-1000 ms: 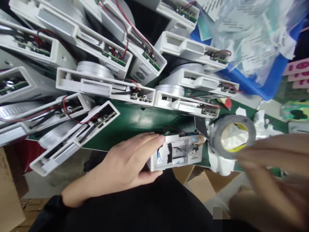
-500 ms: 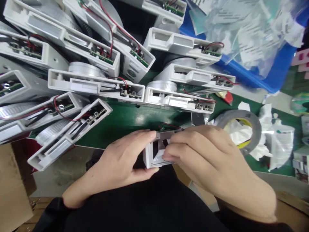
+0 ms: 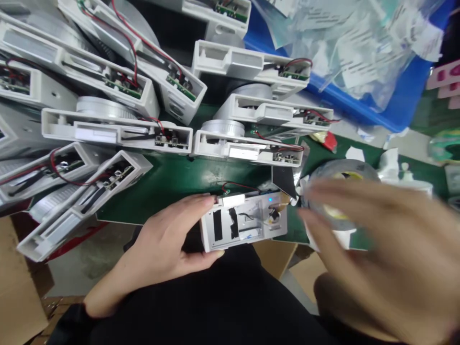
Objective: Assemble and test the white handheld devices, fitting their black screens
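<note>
My left hand (image 3: 179, 235) grips the left end of a white plastic device housing (image 3: 264, 225), thumb and fingers on opposite long sides. Its open face is toward me, showing two black tape strips (image 3: 218, 225), a small black part with thin wires, and a lit blue light. A white block sits at its upper edge, near a thin red and black wire. To the right, my right hand (image 3: 381, 249) is smeared by motion. Its thumb and fingers look apart, with nothing visible between them, in front of a roll of grey tape (image 3: 341, 167). The right hand is clear of the housing.
Several similar white housings (image 3: 118, 129) with wires and circuit boards stand along the green table (image 3: 176, 177). A blue bin (image 3: 406, 117) full of plastic bags is at the back right. White paper scraps (image 3: 390, 163) and a dark flat piece (image 3: 283, 179) lie near the tape.
My right hand has left the housing and moved right, uncovering its inside. My left hand still holds the housing. The view has shifted, so the background sits farther left.
</note>
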Demonstrator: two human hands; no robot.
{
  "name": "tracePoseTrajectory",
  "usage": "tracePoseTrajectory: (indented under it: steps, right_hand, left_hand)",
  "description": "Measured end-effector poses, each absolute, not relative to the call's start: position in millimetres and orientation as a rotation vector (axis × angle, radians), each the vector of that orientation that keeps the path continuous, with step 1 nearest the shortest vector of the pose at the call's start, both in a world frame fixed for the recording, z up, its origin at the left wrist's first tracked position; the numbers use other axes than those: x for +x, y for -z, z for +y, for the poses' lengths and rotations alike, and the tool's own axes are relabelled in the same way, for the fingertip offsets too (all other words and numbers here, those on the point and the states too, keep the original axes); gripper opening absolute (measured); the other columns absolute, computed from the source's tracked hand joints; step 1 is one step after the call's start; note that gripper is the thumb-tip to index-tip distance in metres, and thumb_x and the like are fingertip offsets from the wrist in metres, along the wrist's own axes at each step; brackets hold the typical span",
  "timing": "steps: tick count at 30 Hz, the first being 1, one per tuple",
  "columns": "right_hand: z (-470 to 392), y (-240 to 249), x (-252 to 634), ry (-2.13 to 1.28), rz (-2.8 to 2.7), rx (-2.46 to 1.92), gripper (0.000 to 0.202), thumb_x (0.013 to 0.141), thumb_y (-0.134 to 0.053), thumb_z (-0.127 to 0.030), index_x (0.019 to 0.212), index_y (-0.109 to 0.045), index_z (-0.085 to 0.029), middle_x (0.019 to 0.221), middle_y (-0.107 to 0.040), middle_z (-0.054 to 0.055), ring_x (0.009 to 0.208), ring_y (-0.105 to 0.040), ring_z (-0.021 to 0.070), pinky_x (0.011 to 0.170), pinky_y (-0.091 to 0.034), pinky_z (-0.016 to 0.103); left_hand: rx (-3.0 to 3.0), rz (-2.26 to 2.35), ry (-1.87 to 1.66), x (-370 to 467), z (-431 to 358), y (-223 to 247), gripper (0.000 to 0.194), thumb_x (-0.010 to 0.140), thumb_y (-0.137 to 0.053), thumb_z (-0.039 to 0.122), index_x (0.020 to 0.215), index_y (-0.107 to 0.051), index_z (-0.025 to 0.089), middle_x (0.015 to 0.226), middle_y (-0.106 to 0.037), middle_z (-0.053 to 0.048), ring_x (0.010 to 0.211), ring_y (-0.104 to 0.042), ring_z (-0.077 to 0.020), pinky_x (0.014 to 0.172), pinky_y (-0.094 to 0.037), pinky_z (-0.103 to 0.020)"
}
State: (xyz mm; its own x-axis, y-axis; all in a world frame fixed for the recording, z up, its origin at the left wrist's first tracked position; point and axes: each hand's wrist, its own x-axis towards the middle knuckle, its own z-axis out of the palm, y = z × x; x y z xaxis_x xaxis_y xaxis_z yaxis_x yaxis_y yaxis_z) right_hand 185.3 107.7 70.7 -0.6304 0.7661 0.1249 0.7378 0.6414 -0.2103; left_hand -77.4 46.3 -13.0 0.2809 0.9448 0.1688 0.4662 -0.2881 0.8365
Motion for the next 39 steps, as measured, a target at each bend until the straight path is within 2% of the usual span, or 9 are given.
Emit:
tracePoseTrajectory:
  steps: [4,9,15,23,29,39]
  right_hand:
    - [101.8,-57.0,163.0,-0.3,-2.632,-1.121,0.012,0.097,-0.07,-0.01,0.104,-0.068,-0.02,0.093,-0.076,0.003,0.079,-0.063,0.0202,0.071,-0.045,0.038]
    - [103.4,-50.9,150.0,-0.311,-2.664,-1.16,0.004,0.1,-0.067,-0.015,0.101,-0.07,-0.017,0.091,-0.077,0.004,0.079,-0.056,0.0233,0.069,-0.039,0.039]
    - [107.8,-54.6,147.2,-0.289,-2.689,-1.167,0.004,0.101,-0.066,-0.016,0.101,-0.07,-0.017,0.088,-0.075,0.002,0.078,-0.055,0.0217,0.066,-0.036,0.038]
    - [111.6,-56.5,144.9,-0.33,-2.705,-1.194,0.003,0.099,-0.067,-0.015,0.097,-0.069,-0.017,0.085,-0.074,0.003,0.074,-0.054,0.021,0.066,-0.036,0.039]
    - [112.2,-58.0,142.9,-0.298,-2.729,-1.183,0.003,0.098,-0.069,-0.017,0.096,-0.069,-0.015,0.083,-0.073,0.003,0.072,-0.057,0.022,0.064,-0.039,0.04]
    - [115.6,-60.1,148.9,-0.368,-2.748,-1.141,0.005,0.101,-0.065,-0.013,0.097,-0.068,-0.013,0.084,-0.073,0.003,0.072,-0.064,0.021,0.064,-0.044,0.041]
  left_hand:
    - [1.891,1.269,-0.931,-75.7,47.5,14.1,0.075,0.098,-0.072,0.04,0.163,-0.036,0.029,0.131,-0.078,-0.011,0.118,-0.079,-0.029,0.096,-0.07,-0.042]
    - [1.901,1.257,-0.957,-74.6,47.1,15.6,0.076,0.096,-0.074,0.042,0.162,-0.039,0.026,0.129,-0.079,-0.013,0.116,-0.08,-0.0303,0.094,-0.071,-0.045]
    - [1.884,1.234,-0.955,-75.2,46.6,17.2,0.072,0.095,-0.075,0.039,0.158,-0.043,0.023,0.132,-0.078,-0.013,0.122,-0.077,-0.0282,0.101,-0.067,-0.04]
    - [1.86,1.24,-0.897,-75.9,48.4,12.8,0.059,0.095,-0.075,0.034,0.148,-0.051,0.021,0.133,-0.078,-0.012,0.124,-0.076,-0.0271,0.105,-0.066,-0.04]
    - [1.831,1.247,-0.871,-76.1,47.5,11.7,0.06,0.092,-0.079,0.031,0.145,-0.054,0.022,0.134,-0.077,-0.011,0.125,-0.076,-0.0269,0.106,-0.065,-0.037]
    - [1.861,1.25,-0.872,-76.1,47.3,12.0,0.051,0.098,-0.072,0.035,0.143,-0.053,0.019,0.134,-0.077,-0.012,0.125,-0.076,-0.0268,0.105,-0.066,-0.038]
